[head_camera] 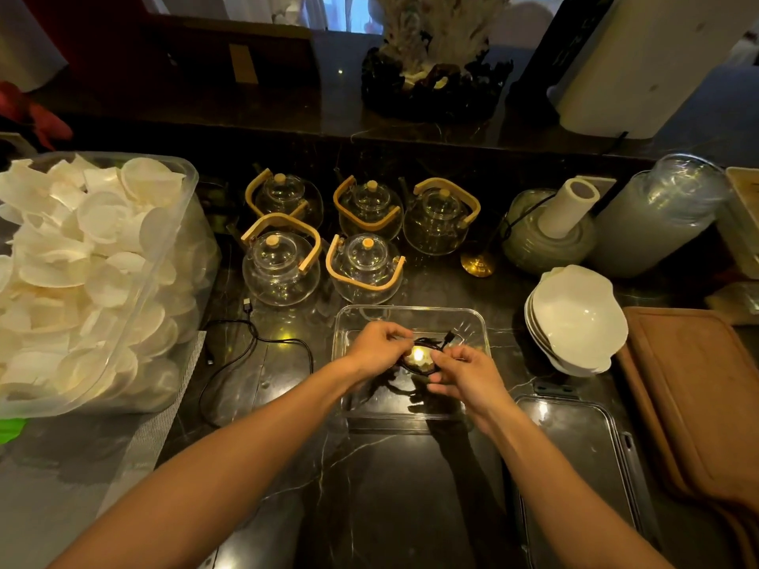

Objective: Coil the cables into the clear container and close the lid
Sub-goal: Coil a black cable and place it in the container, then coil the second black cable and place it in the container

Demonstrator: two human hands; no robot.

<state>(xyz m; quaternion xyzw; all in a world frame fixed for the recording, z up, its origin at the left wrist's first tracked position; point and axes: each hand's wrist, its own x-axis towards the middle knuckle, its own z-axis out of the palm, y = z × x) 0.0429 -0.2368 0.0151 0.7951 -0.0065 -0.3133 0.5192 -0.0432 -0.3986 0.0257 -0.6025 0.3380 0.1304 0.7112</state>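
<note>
A clear rectangular container (410,316) stands open on the dark marble counter in front of me. Over its inside, my left hand (376,347) and my right hand (462,373) hold a small coil of black cable (431,344) between them, its plug end sticking up toward the right. A second black cable (246,347) lies loose on the counter left of the container, with a USB plug at its far end. The container's lid (575,466), clear with a dark rim, lies flat on the counter to the lower right.
Several glass teapots (361,236) with wooden handles stand behind the container. A big clear bin of white shells (82,273) fills the left. Stacked white bowls (575,318), a brown board (694,396), a paper towel roll (569,207) and a gold stand (476,264) crowd the right.
</note>
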